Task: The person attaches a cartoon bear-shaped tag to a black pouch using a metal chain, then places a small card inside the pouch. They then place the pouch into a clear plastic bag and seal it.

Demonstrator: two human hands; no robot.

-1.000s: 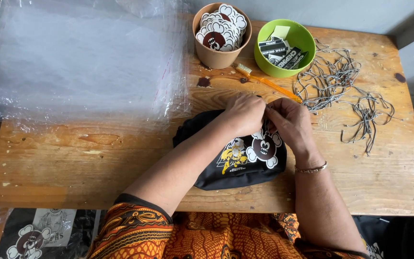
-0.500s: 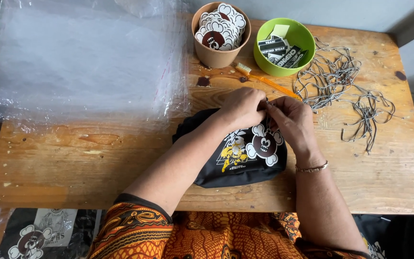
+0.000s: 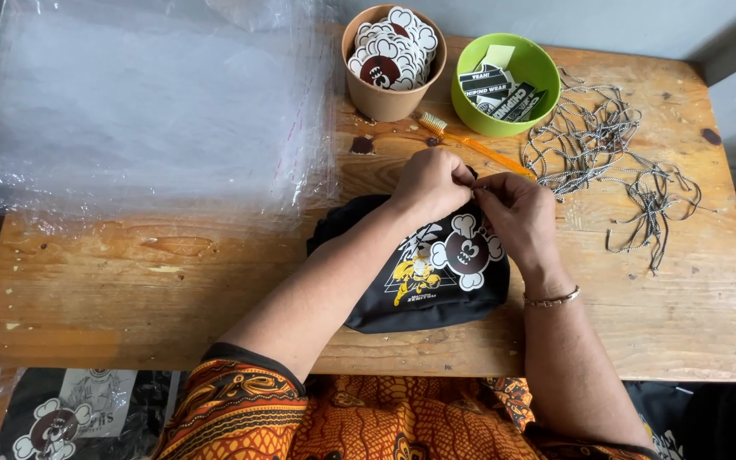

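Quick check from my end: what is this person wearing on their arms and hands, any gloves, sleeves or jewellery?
No gloves: both the left hand and the right hand are bare. The forearms are uncovered too. A short sleeve in an orange, brown and black patterned fabric with a dark hem ends near the left elbow. A thin metal bracelet circles the right wrist. No rings or watch can be made out.

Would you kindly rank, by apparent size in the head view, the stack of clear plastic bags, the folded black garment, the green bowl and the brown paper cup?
1. Stack of clear plastic bags
2. Folded black garment
3. Green bowl and brown paper cup: too alike to rank.
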